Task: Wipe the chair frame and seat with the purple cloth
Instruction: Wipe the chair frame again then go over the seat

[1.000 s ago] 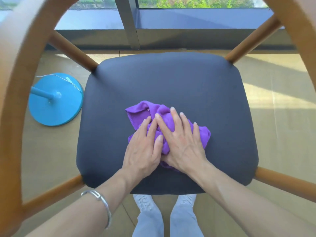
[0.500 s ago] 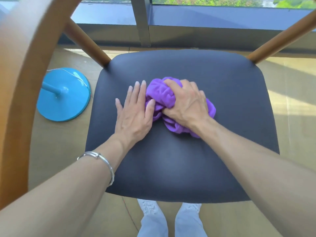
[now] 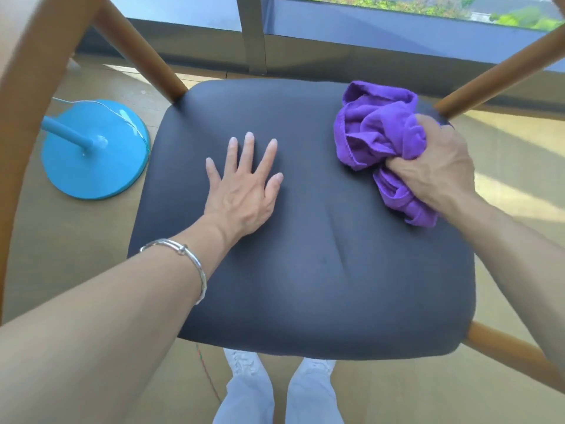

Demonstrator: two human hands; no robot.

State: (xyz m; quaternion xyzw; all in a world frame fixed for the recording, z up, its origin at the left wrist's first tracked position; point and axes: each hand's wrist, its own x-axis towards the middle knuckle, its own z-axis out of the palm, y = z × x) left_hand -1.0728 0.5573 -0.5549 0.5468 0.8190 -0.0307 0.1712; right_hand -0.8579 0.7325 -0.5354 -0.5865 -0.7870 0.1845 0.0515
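A dark grey padded chair seat (image 3: pixel 305 270) fills the middle of the view, held in a curved wooden frame (image 3: pixel 143 50). The bunched purple cloth (image 3: pixel 376 130) lies on the seat's far right corner, beside a wooden strut (image 3: pixel 495 78). My right hand (image 3: pixel 440 169) grips the cloth from its near right side, fingers curled into the folds. My left hand (image 3: pixel 244 185) rests flat on the seat left of centre, fingers straight and spread, apart from the cloth. A silver bangle sits on my left wrist.
A blue round stand base (image 3: pixel 94 151) with a thin cord stands on the wooden floor left of the chair. A window wall (image 3: pixel 336 32) runs along the far side. My feet (image 3: pixel 281 365) in white shoes are under the seat's near edge.
My right hand has dragged the cloth from the seat's middle to its far right corner. My left hand has parted from the cloth and stayed flat on the seat.
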